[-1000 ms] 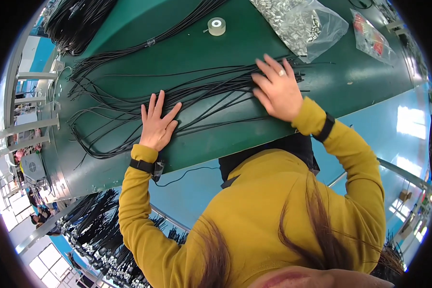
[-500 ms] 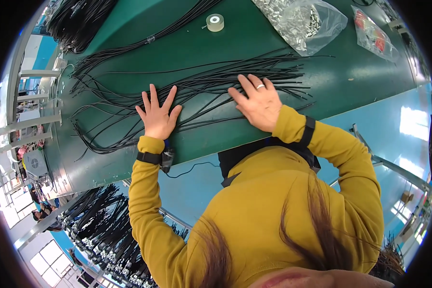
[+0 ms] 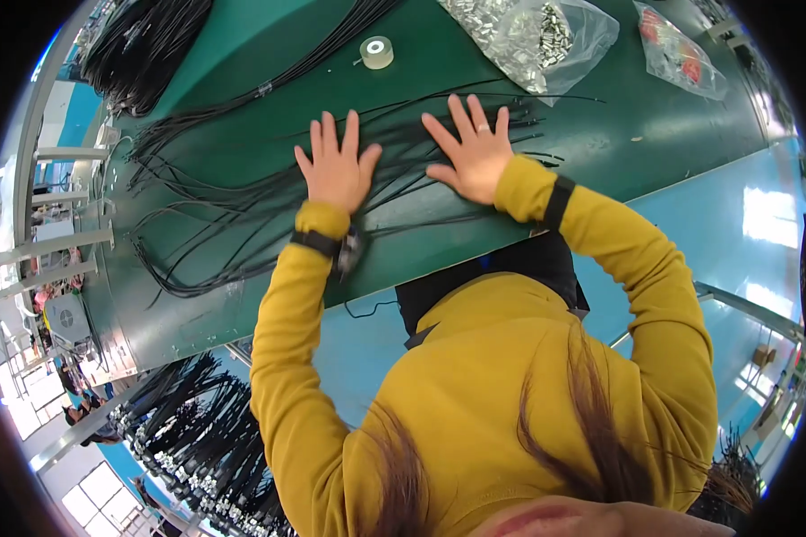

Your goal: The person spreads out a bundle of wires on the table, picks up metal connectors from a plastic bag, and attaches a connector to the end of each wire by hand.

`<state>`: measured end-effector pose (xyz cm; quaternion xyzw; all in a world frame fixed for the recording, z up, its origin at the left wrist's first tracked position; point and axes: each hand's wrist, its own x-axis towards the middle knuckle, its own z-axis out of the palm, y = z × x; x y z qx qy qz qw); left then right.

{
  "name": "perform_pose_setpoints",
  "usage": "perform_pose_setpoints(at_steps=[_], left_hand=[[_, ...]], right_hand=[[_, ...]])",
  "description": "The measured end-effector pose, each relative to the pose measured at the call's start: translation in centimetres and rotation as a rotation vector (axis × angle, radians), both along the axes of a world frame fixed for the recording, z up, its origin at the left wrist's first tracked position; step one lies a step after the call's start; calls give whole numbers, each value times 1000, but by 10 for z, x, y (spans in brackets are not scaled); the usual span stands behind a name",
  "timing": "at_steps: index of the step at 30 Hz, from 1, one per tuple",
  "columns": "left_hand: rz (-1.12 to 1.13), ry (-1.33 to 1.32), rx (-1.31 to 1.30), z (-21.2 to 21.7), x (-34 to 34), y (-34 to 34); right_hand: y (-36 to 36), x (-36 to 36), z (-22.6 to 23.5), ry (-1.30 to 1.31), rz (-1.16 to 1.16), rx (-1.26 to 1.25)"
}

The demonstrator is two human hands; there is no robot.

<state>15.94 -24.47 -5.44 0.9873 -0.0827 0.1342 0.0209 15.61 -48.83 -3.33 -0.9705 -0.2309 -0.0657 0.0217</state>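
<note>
Long black cables (image 3: 269,190) lie spread across the green table, running from left to right beneath both hands. Flat on the middle of the bunch rests my left hand (image 3: 336,170), its fingers apart. My right hand (image 3: 475,157), with a ring on one finger, is likewise spread over the cables closer to their right ends. Neither hand grips anything. Some cables around the hands are smeared by motion. Parts of the bunch are hidden under the palms.
A roll of clear tape (image 3: 376,54) stands beyond the cables. To its right lie a bag of small metal parts (image 3: 528,40) and a bag with red pieces (image 3: 681,54). A large black cable bundle (image 3: 143,54) sits far left; more cables (image 3: 197,430) hang below the table's left side.
My left hand has moved right and away from me over the cables. My right hand has slid a little farther away, and the cables between them have shifted.
</note>
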Motion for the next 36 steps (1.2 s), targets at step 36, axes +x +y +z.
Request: perform_pose_setpoints(at_steps=[36], left_hand=[[-208,325,10,43,-103,-13]], right_hand=[[-79,-70,46,311,446,37]])
